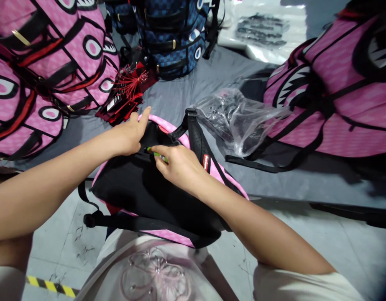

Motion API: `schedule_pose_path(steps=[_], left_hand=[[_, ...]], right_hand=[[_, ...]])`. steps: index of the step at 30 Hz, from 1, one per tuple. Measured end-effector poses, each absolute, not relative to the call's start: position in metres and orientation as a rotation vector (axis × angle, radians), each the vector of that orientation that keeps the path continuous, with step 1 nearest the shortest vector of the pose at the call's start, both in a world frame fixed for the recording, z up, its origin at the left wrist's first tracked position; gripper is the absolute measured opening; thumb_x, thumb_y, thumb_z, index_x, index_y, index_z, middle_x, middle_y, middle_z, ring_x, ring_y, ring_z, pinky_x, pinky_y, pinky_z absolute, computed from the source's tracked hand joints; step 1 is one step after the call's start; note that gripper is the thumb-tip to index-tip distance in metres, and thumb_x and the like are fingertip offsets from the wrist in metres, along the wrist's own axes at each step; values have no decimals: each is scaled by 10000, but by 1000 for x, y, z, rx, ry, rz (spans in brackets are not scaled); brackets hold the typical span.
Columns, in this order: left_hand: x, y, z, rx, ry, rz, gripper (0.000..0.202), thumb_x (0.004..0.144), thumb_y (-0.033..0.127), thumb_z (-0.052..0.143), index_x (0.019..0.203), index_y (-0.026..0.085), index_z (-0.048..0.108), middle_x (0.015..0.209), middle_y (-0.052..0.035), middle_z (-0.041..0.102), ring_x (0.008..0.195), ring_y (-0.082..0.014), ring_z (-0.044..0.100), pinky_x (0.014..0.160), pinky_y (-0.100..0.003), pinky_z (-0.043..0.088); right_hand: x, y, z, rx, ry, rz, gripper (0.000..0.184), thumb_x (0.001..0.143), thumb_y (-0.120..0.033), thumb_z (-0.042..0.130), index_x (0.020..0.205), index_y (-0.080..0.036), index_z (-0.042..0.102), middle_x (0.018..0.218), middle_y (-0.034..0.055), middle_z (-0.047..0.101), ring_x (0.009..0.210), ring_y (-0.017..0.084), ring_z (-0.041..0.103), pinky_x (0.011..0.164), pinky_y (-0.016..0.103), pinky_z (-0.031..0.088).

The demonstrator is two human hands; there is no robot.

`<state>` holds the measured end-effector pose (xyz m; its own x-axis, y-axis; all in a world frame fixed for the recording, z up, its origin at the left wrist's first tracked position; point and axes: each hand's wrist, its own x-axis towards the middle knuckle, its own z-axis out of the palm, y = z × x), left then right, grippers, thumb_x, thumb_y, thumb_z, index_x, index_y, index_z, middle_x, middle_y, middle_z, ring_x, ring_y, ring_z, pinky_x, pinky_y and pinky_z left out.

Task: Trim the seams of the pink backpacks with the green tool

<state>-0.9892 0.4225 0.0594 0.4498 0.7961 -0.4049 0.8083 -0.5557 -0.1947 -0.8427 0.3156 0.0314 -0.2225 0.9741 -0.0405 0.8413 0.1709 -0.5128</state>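
Note:
A pink backpack (142, 188) lies back-side up at the table's near edge, its black padded back facing me. My left hand (130, 133) rests on the top of the bag near the pink rim, fingers curled on the black fabric with the thumb raised. My right hand (177, 165) is pinched on a small green thing (157, 154) at the top of the back panel. A black shoulder strap (197, 138) with a small red label runs beside my right hand.
Pink shark-mouth backpacks are piled at the left (48, 67) and right (337, 96). A blue checkered backpack (174, 37) stands at the back. Red hang tags (126, 92) lie beyond my left hand. A crumpled clear plastic bag (239, 117) lies on the grey table (180, 92).

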Motion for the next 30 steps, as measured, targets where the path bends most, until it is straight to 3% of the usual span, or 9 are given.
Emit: schedule_pose_path(steps=[4,10,16,30], left_hand=[[-988,421,61,2638,1474,-726,1114,827,233,604,1572,202,-224,1501,-233,342,1022,-271,693,761,-288,516],[-989,423,60,2613,1444,-703,1131,831,241,561,1533,221,-326,1543,-263,261,1103,-323,671,854,-358,527],[-988,424,60,2644,1452,-723,1125,836,241,589,1546,229,-283,1514,-231,310,1034,-255,697,795,-283,525],[-988,420,63,2612,1463,-705,1066,846,223,585,1582,159,-183,1503,-244,319,1075,-273,681,836,-311,530]], right_hand=[[-843,314,29,-1724,-2081,677,381,962,-222,497,1279,-214,708,944,72,798,849,210,735,669,270,431],[-845,313,26,-1726,-2009,719,388,976,-235,496,1308,-209,696,944,71,795,841,196,725,705,265,448],[-848,313,22,-1707,-1993,675,397,977,-236,483,1317,-218,688,962,68,796,861,201,729,725,268,459],[-849,312,25,-1668,-2059,680,394,980,-244,480,1320,-243,680,988,60,801,886,207,742,714,272,454]])
